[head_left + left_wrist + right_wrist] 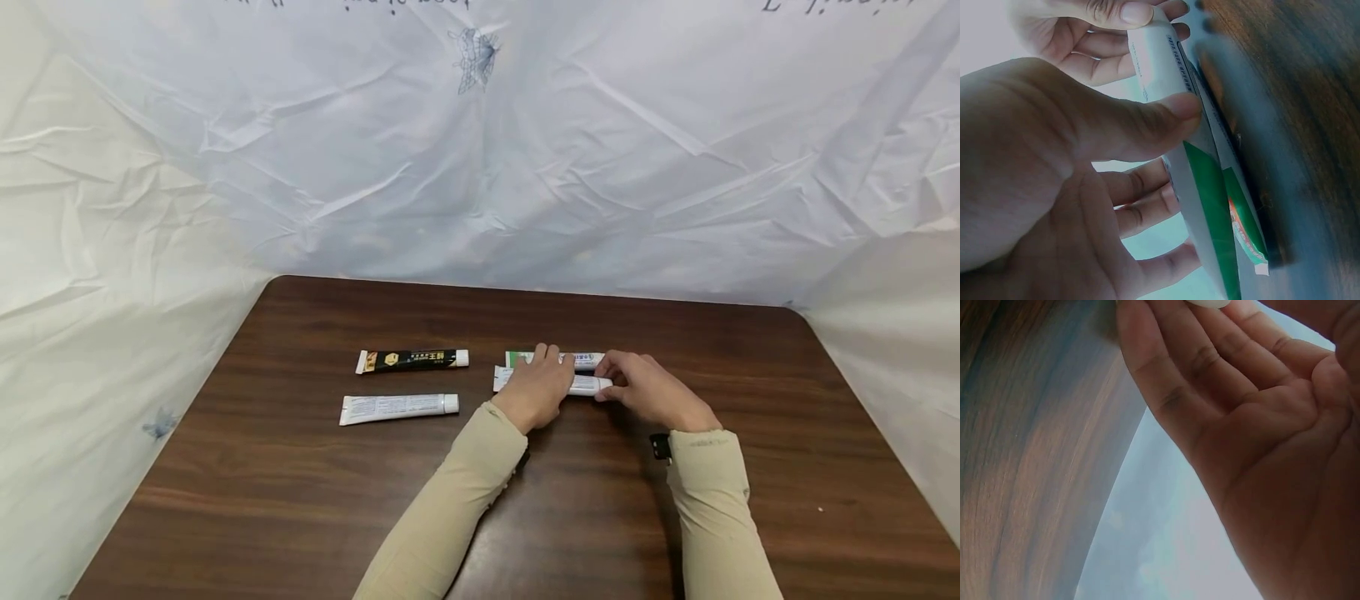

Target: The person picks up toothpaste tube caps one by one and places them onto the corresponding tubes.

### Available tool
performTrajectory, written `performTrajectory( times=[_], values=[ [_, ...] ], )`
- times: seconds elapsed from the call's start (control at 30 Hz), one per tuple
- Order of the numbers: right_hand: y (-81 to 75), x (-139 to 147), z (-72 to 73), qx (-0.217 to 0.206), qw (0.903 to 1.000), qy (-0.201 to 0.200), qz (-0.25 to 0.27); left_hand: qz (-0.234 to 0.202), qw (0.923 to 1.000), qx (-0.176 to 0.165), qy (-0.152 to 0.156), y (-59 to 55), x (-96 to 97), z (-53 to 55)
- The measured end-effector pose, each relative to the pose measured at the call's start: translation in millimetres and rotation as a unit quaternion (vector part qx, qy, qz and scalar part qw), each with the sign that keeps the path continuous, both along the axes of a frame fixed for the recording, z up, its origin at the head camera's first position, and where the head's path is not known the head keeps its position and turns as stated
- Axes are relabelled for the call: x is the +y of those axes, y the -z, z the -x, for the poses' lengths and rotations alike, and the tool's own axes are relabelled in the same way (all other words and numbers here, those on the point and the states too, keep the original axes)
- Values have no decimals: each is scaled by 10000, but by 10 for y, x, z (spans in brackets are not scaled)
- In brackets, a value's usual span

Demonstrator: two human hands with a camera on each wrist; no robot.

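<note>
A white toothpaste tube (588, 386) with a green patch near its flat end lies between my two hands. My left hand (538, 387) grips its body, thumb (1175, 115) on one side and fingers on the other. At the cap end, my right hand (654, 390) pinches it between thumb and fingers. Just behind lies a second toothpaste tube (587, 360), white with a green end, partly covered by my left hand. In the right wrist view only a pale bit of the cap (1210, 302) shows at the top edge.
To the left lie a black toothpaste tube (412, 360) with a white cap and, nearer, a white printed tube (397, 407). All sit on a dark wooden table (300, 500). Pale wrinkled cloth (525, 183) hangs behind the table and along both sides.
</note>
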State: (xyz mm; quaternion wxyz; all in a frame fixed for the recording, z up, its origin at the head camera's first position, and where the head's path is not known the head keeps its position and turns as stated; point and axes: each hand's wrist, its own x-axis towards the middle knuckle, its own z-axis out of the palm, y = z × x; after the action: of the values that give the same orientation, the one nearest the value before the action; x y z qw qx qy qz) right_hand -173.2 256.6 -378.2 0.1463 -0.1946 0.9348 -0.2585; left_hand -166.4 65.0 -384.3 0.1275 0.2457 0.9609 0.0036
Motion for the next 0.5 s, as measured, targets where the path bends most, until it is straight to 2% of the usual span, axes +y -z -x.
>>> performTrajectory(
  times=[0.5],
  values=[
    [-13, -40, 32, 75, 9996, -224, -177, 3, 10000, 45, -31, -5, -60, -7]
  ],
)
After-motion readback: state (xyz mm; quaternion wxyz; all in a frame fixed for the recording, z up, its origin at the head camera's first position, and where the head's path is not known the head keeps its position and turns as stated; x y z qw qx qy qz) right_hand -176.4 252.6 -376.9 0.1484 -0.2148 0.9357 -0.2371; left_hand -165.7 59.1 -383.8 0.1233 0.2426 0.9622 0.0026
